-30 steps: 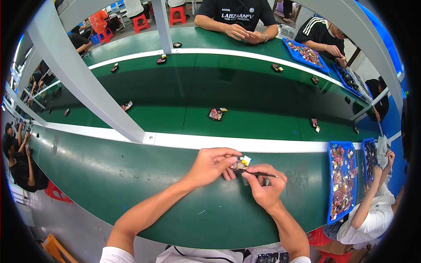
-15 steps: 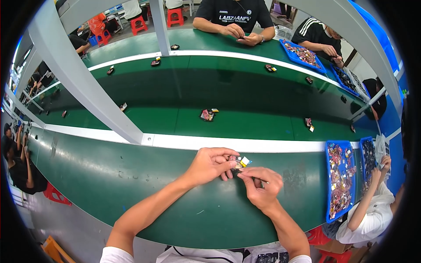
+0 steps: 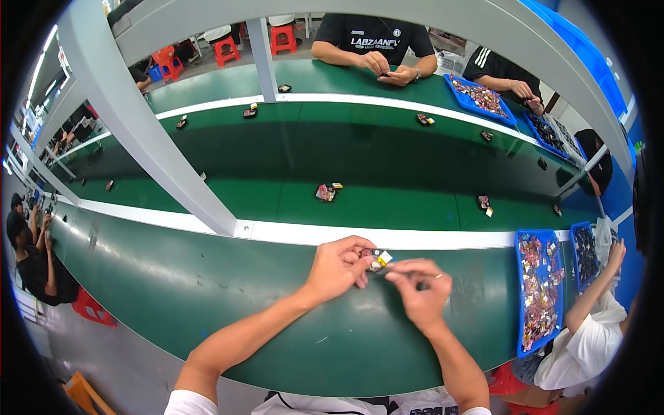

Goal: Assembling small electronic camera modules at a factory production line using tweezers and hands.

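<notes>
Head view shows a long green work table [image 3: 207, 290] that curves across the lower half of the picture, with a white strip [image 3: 429, 237] along its far edge. Behind the strip runs a green conveyor belt [image 3: 387, 166], and on it lie several small dark pieces, one of them [image 3: 325, 192] near the middle of the belt, another [image 3: 483, 202] closer to its right end. A grey metal post [image 3: 149, 135] rises at a slant from the white strip toward the upper left corner.

Near the far edge of the table, about at its middle, the left hand [image 3: 337, 268] is curled, and its fingertips pinch a small part [image 3: 375, 259] that is dark with a yellow and white end. The right hand [image 3: 420, 294] is just beside it, with thumb and forefinger closed together at the part; whether they hold something thin of their own I cannot tell.

At the right end of the table stands a blue tray [image 3: 520, 304] full of small mixed pieces, and a person in a white shirt [image 3: 581, 349] sits beside it. On the far side of the belt a person in a black shirt [image 3: 373, 38] works with both hands together. Red stools [image 3: 225, 48] stand on the grey floor behind.
</notes>
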Demonstrator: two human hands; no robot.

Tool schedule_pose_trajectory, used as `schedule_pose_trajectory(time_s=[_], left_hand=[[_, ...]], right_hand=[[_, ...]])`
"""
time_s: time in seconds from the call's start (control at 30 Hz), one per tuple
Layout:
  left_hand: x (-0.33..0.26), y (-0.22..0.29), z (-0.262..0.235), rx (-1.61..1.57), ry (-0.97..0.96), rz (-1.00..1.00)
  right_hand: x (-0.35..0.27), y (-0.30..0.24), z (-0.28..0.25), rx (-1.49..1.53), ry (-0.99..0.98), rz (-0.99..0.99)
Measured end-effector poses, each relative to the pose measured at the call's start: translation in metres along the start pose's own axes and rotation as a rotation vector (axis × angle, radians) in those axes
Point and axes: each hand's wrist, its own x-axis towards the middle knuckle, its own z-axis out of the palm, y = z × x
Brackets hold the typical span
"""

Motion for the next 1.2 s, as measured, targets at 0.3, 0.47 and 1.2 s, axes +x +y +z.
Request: schedule_pose_trajectory(time_s=[0.3,0.47,1.2], left_hand=[[0.04,0.036,-0.107,-0.069,0.517,0.155],[0.061,0.036,-0.168,0.306,0.682,0.066],[0.082,0.032,-0.145,0.675,0.55,0.015]], right_hand=[[0.025,0.009,-0.022,0.402,0.32,0.397],[0.006,0.015,-0.006,-0.177,0.079,-0.108],[0.001,0.012,0.0,-0.182,0.011,-0.152]])
